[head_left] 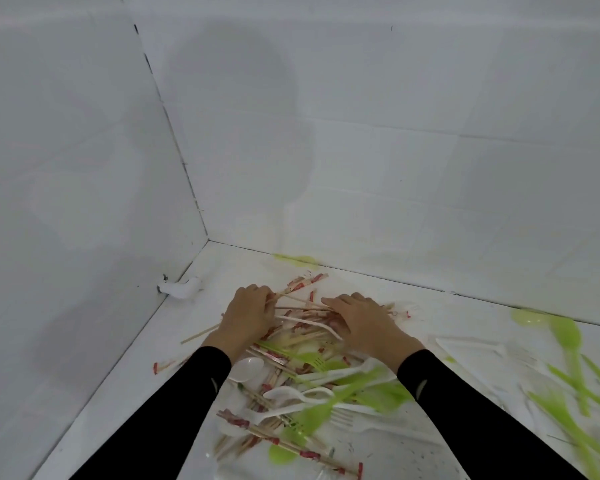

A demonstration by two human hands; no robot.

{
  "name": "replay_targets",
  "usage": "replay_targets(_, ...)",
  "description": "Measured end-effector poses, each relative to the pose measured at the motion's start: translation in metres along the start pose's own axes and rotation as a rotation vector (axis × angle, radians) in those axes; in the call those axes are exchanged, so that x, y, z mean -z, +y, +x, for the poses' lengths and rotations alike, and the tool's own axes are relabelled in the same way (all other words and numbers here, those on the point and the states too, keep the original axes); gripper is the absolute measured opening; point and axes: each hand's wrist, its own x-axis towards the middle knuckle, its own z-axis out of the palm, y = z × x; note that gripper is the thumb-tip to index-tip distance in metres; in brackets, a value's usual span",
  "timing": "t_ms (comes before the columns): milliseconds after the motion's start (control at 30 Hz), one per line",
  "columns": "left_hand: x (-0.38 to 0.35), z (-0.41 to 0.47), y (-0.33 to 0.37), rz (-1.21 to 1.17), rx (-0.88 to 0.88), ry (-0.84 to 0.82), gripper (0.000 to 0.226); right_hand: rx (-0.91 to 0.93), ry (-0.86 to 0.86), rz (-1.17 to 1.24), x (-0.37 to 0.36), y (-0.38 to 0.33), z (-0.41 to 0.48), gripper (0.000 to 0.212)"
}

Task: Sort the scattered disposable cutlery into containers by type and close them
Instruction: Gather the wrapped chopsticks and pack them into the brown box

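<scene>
The left hand [246,315] was laid palm down on the far end of the heap. Its fingers were curled round a bundle of thin wooden chopsticks [303,308] in red-and-white paper sleeves. The right hand [364,322] was set palm down just beside it over the same bundle, with bent fingers pointing left. Whether the sticks were gripped by it could not be told, as the thumb and fingertips were hidden. Both forearms were covered by long black sleeves [174,410] reaching in from the near edge.

A curved white plastic handle [312,323] was seen between the two hands, lying across the chopsticks. Nearer the person, between the forearms, the rest of the cutlery was piled. A round white plastic spoon [248,368] lay just beside the left sleeve, and a lime-green plastic fork [314,361] was tangled among more sleeved chopsticks, white spoons and forks.

Blurred lime-green plastic pieces [568,344] were strewn well apart to the right. One bare loose stick [201,334] jutted out from under the left hand.

Everything was spread on a flat white surface [118,393] hemmed by plain white walls [84,168] meeting in a corner. A small white lump [181,288] was lodged at the foot of the left wall, and a pale green scrap [298,260] lay against the back wall.
</scene>
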Motion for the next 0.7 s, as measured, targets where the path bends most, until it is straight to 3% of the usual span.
replay_targets(133, 0.015, -0.005, -0.008, -0.165, 0.084, 0.029, 0.015, 0.031, -0.141, -0.058, 0.001, -0.01, -0.009, 0.061)
replay_targets(300, 0.036, -0.017, 0.004, -0.445, 0.021, 0.211, 0.018, 0.047, -0.087, 0.021, -0.003, -0.022, -0.025, 0.036)
replay_targets(467, 0.062, -0.031, 0.017, -0.783, -0.018, 0.531, 0.019, -0.051, 0.024, 0.045, 0.01, -0.017, -0.037, 0.026)
replay_targets(533, 0.067, -0.037, 0.017, -0.841, 0.01, 0.613, 0.011, -0.096, 0.018, -0.022, 0.021, -0.01, -0.043, 0.028)
replay_targets(700, 0.056, -0.062, 0.007, -0.802, 0.068, 0.604, 0.007, -0.132, 0.066, -0.002, 0.044, 0.005, -0.063, 0.033)
